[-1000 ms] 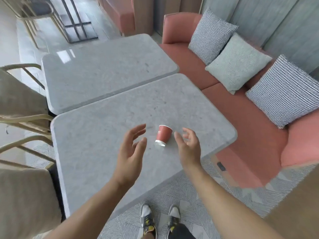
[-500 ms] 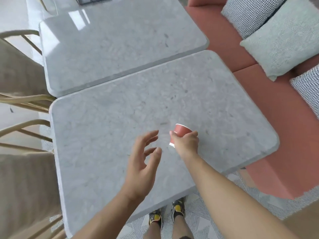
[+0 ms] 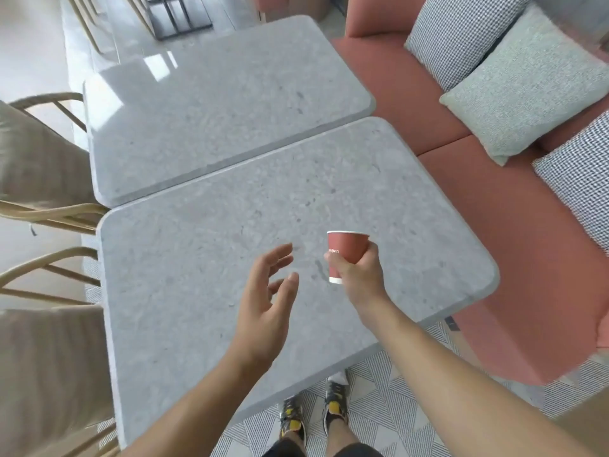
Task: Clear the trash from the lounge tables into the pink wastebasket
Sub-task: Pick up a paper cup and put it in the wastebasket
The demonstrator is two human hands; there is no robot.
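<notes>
Head view first: what does each hand have?

— The right hand is wrapped round the lower half of a red paper cup, thumb on the near side, fingers round the far side. The left hand holds nothing. Its fingers are loose and spread, palm turned toward the cup.

— Why hold the cup like that?

— It stands rim up, only slightly tilted. I'd guess that keeps any dregs inside on the way to the bin. The free hand looks ready to steady it, or is simply idle.

— Where is the cup relative to the hands and the table?

— It is in the right hand and just right of the left fingertips, apart from them. It seems to sit above the near table, toward the right edge and nearer the front right corner than the back.

— And further out?

— A second table butts against the far edge, and a pink sofa runs along the right. No pink wastebasket is in sight, so the carry isn't done yet.
</notes>
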